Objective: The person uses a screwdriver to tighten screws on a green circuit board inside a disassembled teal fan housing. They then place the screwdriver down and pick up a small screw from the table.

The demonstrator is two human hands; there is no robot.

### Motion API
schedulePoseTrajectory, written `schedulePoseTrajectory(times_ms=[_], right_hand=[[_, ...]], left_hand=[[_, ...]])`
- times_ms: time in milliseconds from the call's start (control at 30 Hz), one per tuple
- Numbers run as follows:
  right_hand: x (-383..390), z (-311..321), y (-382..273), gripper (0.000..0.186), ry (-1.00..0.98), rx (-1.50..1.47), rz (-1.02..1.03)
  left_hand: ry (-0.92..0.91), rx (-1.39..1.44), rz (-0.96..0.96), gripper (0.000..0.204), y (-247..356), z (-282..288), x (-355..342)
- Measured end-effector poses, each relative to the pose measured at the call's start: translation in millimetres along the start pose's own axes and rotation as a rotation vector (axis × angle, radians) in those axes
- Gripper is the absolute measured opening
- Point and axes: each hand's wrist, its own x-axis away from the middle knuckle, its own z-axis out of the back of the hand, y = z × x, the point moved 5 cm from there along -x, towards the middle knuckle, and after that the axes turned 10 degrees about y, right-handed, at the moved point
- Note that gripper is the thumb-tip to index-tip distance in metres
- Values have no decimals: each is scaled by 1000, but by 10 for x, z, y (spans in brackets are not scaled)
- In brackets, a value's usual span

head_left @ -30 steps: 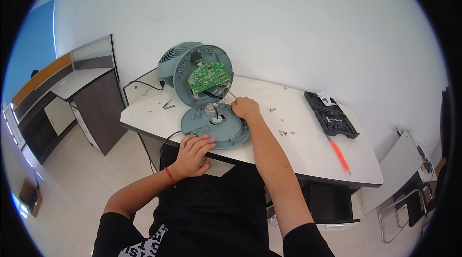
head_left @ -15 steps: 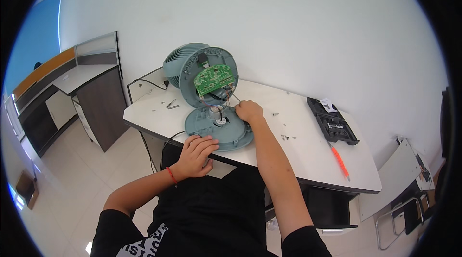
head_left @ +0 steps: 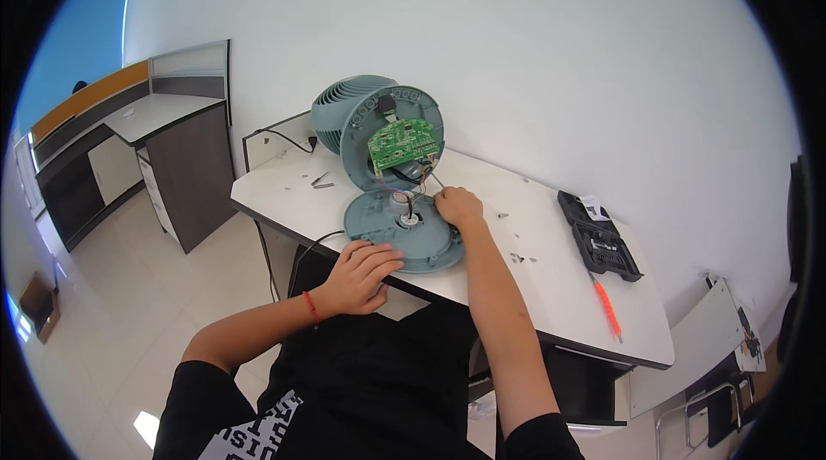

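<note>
A grey-green fan stands opened up on the desk. Its head [head_left: 348, 111] leans back, with a green circuit board [head_left: 403, 143] showing inside its round housing. In front, the round fan base [head_left: 370, 215] lies flat, with a small motor in its middle and wires running up to the board. My left hand [head_left: 357, 275] grips the front left rim of the base, fingers on top and thumb low at the edge. My right hand [head_left: 460, 204] is closed round a screwdriver [head_left: 436, 178]; only its thin metal shaft shows, pointing at the wiring under the board.
Screws and small parts [head_left: 519, 259] lie on the desk [head_left: 568, 314] to the right. Beyond them are a black tool case [head_left: 607, 245] and an orange flexible shaft [head_left: 607, 309]. Metal bits [head_left: 321, 182] lie left of the fan. A black cord [head_left: 314, 246] runs off the front edge.
The whole view has shifted slightly, placing the fan farther right in the picture. Both hands keep about the same hold on the base and the screwdriver.
</note>
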Motion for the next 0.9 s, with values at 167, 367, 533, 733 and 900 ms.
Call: schedulePoseTrajectory(times_ms=[167,367,533,733,900], right_hand=[[-22,-11,5,46,11,14,6],[-32,-36,-4,46,18,-2,5],[-37,-40,16,47,13,-4,10],[-19,-26,-1,47,6,-11,2],[-30,-31,14,47,4,-9,-7]], left_hand=[[3,-2,-4,55,-5,-11,3],[2,-14,4,55,2,10,-1],[11,-12,3,55,3,-3,0],[14,-6,11,56,2,0,-2],[21,-9,7,56,7,-2,-12]])
